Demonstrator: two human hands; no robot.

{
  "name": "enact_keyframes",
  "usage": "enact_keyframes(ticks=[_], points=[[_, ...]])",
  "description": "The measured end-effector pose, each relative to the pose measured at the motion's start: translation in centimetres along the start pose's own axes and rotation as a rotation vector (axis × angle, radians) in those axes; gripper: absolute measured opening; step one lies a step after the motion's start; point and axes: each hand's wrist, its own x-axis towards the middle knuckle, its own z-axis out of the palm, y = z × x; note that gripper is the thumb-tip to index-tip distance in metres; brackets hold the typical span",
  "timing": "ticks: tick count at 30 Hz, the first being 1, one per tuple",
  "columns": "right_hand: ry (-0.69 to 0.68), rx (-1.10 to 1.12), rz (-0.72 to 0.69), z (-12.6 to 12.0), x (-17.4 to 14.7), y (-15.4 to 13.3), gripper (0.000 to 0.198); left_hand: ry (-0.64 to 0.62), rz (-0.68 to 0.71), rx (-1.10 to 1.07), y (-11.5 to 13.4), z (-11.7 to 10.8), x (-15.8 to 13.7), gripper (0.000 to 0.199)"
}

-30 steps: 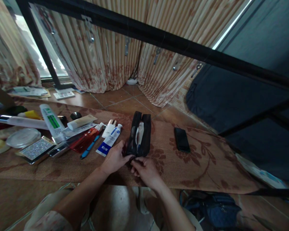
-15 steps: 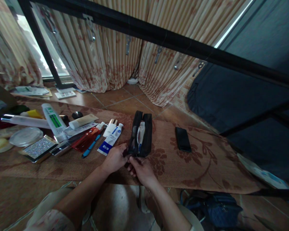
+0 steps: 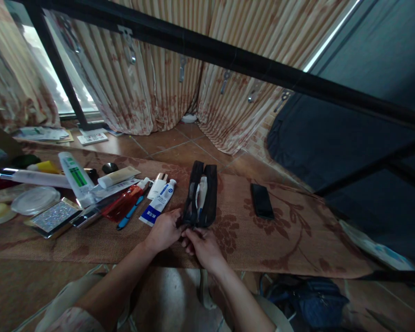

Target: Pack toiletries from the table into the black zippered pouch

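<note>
A black zippered pouch (image 3: 211,196) stands on the brown patterned cloth, its top gaping lengthwise. A pale tube-like item (image 3: 202,193) shows inside it. My left hand (image 3: 165,231) is closed on the pouch's near left corner. My right hand (image 3: 201,244) pinches at the pouch's near end, beside the left fingertips; the zipper pull itself is too small to make out. Just left of the pouch lie a blue-and-white tube (image 3: 158,203), a small white bottle (image 3: 157,186), a blue pen-like stick (image 3: 131,212) and a red bottle (image 3: 122,203).
Farther left are a glittery compact (image 3: 55,216), a round clear-lidded container (image 3: 35,200), a white-and-green tube (image 3: 76,177) and several other cosmetics. A black phone (image 3: 262,201) lies to the right. A dark metal bar (image 3: 207,45) crosses above, before the curtains. A blue bag (image 3: 320,302) sits below.
Both hands stay at the pouch's near end, with only slight finger movement. The whole view has shifted a little; the pouch and the things around it keep their places.
</note>
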Motion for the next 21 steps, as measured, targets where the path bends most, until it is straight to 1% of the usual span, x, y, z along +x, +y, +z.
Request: enact_keyframes(ticks=[7, 12, 21], points=[[0.029, 0.059, 0.028, 0.3, -0.2, -0.5, 0.029, -0.006, -0.029, 0.019, 0.1, -0.1, 0.0, 0.004], [0.054, 0.117, 0.028, 0.6, -0.5, -0.9, 0.029, -0.013, -0.036, 0.038, 0.7, -0.5, 0.0, 0.011], [0.047, 0.141, 0.025, 0.8, -1.0, -1.4, 0.029, -0.001, -0.021, 0.027, 1.2, -0.5, 0.0, 0.008]])
